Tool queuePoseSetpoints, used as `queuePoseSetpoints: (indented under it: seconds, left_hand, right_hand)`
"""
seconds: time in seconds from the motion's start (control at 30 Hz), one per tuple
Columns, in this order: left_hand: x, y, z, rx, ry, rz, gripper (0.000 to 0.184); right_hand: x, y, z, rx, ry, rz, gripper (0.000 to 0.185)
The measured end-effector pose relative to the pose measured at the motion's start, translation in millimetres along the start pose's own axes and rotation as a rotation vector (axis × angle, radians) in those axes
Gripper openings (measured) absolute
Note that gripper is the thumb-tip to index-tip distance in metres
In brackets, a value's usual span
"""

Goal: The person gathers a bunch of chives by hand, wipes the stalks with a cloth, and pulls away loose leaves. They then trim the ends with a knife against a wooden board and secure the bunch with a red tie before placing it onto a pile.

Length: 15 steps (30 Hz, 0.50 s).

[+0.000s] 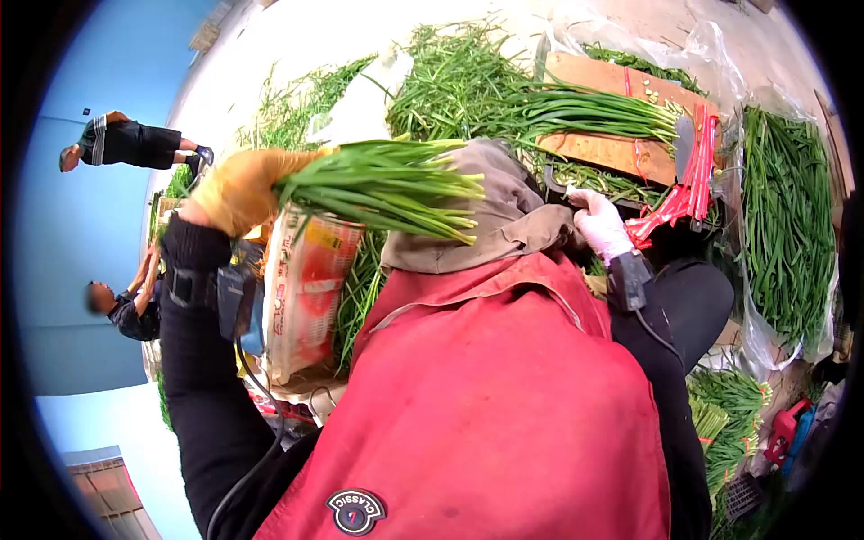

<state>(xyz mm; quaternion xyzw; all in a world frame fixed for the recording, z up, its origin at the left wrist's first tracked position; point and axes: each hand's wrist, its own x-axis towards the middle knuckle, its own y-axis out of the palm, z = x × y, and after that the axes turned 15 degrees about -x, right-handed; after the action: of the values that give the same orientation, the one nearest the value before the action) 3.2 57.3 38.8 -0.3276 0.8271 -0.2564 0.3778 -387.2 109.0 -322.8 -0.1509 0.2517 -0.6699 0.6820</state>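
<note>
My left hand [241, 191], in an orange-yellow glove, is closed around a bunch of Chinese chives [382, 184], its pale cut ends pointing right above my lap. My right hand [600, 223], in a pale glove, is beside the dark rim of a crate below the wooden board [571, 149]. Its fingers are curled together; what they hold, if anything, is hidden. On the board lies another bunch of chives [603, 113], with a grey blade [684, 144] near its stem ends. Red tie strips [695, 175] hang over the board's right edge.
Loose chives [450, 85] are heaped ahead, and plastic-wrapped chives [787, 225] lie at right. Tied bundles [733, 414] are at lower right. A red and white basket [310, 288] stands by my left arm. Two people [126, 144] are at far left.
</note>
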Motion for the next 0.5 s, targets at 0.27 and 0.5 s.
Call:
queuePoseSetpoints:
  seconds: [0.27, 0.5]
  left_hand:
    - [26, -30, -95, 0.354, 0.183, -0.129, 0.046]
    - [4, 58, -65, 0.383, 0.256, -0.203, 0.067]
  right_hand:
    - [-36, 2, 126, 0.724, -0.209, 0.866, 0.071]
    - [-23, 17, 105, 1.498, -0.185, 0.777, 0.086]
